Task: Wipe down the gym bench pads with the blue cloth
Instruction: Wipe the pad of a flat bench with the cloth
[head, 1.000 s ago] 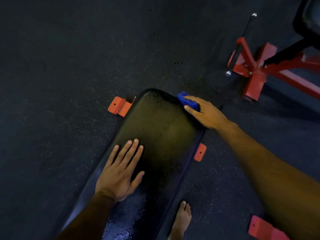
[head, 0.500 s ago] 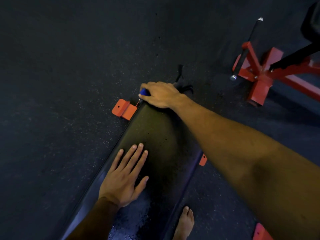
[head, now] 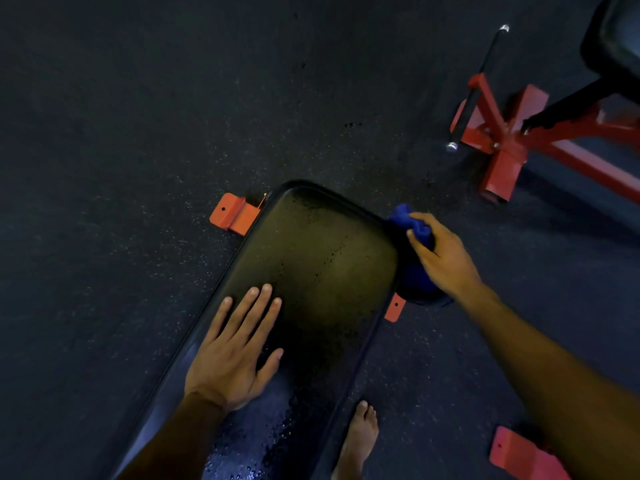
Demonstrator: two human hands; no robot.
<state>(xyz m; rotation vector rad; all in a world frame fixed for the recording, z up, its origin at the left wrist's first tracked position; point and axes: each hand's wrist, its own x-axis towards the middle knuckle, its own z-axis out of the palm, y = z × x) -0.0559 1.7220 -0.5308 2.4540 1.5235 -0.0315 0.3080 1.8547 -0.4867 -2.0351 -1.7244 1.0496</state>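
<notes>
1. While the right hand [head: 441, 256] was reaching across to the far left corner of the bench pad [head: 311, 271] half a second ago, it now sits off the pad's far right corner, and the forearm no longer crosses the pad.
2. Against that, the left hand [head: 235, 351] has stayed where it was, flat on the near left part of the pad, fingers straight and slightly spread, gripping nothing.
3. In the head view, the right hand's fingers are curled around the blue cloth [head: 414, 226], clamping it against the right side edge of the pad.
4. One bunched end of the cloth sticks out beyond the fingertips toward the far side, and more of it hangs below the palm beside the pad's edge.
5. The pad is long, black and smooth, with rounded corners and a raised rim; its far half looks dull and speckled, while its near end glistens with droplets.
6. The cloth looks soft and crumpled.
7. Orange metal brackets show at the pad's far left corner [head: 233, 213] and right edge [head: 394, 308], and a third [head: 519, 455] lies near right on the floor.
8. The floor [head: 121, 133] is dark, speckled rubber.
9. A red steel frame [head: 502, 143] with a black bar stands far right.
10. A bare foot [head: 358, 434] rests just right of the pad's near end.
</notes>
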